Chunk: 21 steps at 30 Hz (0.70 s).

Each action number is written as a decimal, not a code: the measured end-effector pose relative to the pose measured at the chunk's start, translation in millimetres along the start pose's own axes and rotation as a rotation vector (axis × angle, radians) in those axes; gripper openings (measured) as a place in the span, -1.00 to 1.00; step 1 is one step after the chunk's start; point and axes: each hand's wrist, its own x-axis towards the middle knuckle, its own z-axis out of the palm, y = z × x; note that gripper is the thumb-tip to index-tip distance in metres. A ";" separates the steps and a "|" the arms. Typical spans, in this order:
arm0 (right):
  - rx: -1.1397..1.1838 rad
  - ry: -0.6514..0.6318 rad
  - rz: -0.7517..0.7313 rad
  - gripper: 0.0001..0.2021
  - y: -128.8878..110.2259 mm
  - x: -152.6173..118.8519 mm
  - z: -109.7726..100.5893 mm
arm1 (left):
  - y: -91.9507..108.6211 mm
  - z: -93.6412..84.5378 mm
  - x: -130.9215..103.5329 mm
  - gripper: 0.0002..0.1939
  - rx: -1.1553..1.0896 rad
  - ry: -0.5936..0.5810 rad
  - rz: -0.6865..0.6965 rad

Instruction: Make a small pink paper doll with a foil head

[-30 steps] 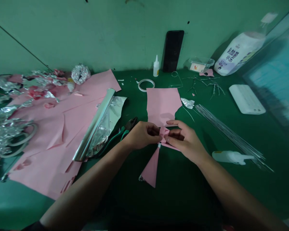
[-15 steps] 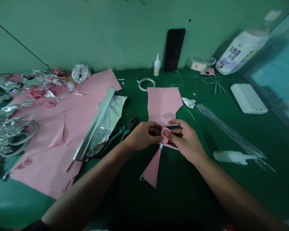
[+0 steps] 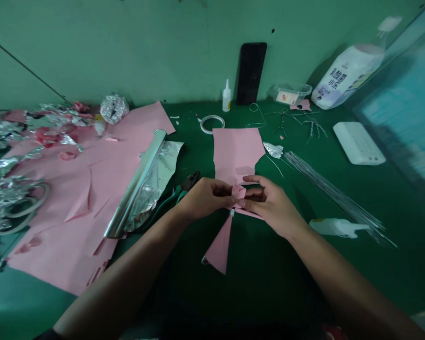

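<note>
Between my two hands is a small folded piece of pink paper (image 3: 238,192). My left hand (image 3: 208,198) pinches its left side, and my right hand (image 3: 269,200) pinches it from the right with thumb and fingers. Just below hangs or lies a pink paper cone (image 3: 219,249) with foil at its narrow top and its lower left corner; whether it joins the held piece is hidden. A thin pink strip (image 3: 250,214) runs under my right fingers. Right behind my hands lies a larger pink sheet (image 3: 237,153) with ragged cut edges.
Left are pliers (image 3: 189,182), a foil roll (image 3: 136,184) and a big pink sheet (image 3: 127,127) with foil scraps. Right are wires (image 3: 333,191), a glue bottle (image 3: 336,227) and a white power bank (image 3: 359,143). Behind stand a phone (image 3: 251,73), small bottle (image 3: 226,97) and large bottle (image 3: 347,75).
The view has shifted slightly, so everything sits a little further left. In my fingers the small pink piece has turned a bit, its top edge now more folded. Both hands keep their grip.
</note>
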 end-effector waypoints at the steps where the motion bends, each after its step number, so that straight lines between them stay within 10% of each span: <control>1: -0.024 -0.004 -0.016 -0.43 0.5 0.0 -0.2 | 1.5 -0.8 -0.8 -0.85 0.010 -0.024 -0.004; 21: -0.062 0.024 -0.100 -0.54 1.3 0.7 0.8 | 2.0 -5.2 -4.0 -0.84 -0.089 -0.137 -0.011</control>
